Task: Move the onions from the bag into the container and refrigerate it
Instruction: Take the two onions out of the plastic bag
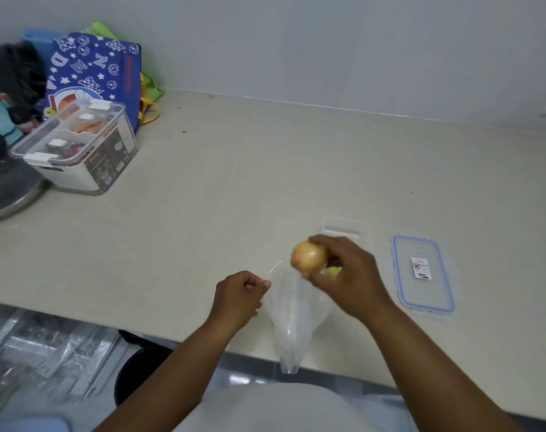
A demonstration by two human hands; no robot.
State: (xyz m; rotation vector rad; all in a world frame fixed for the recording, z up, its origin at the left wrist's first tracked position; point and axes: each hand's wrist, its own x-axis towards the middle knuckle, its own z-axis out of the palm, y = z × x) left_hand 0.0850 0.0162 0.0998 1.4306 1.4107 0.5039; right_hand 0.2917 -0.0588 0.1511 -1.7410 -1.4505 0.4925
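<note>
A yellow-brown onion [308, 256] is held in my right hand [343, 275], just above the mouth of a clear plastic bag [293, 316]. The bag hangs over the counter's front edge, and my left hand [239, 296] pinches its rim at the left. Behind my right hand stands a clear, lidless container [346, 229], mostly hidden by the hand. Its lid [422, 272], with a blue seal and a small label, lies flat on the counter to the right.
A larger lidded box [78, 151] with food inside stands at the left of the beige counter [234, 182]. Behind the box lean a blue patterned tote bag [94, 70] and dark items. A round metal lid [13, 194] sits at the far left edge.
</note>
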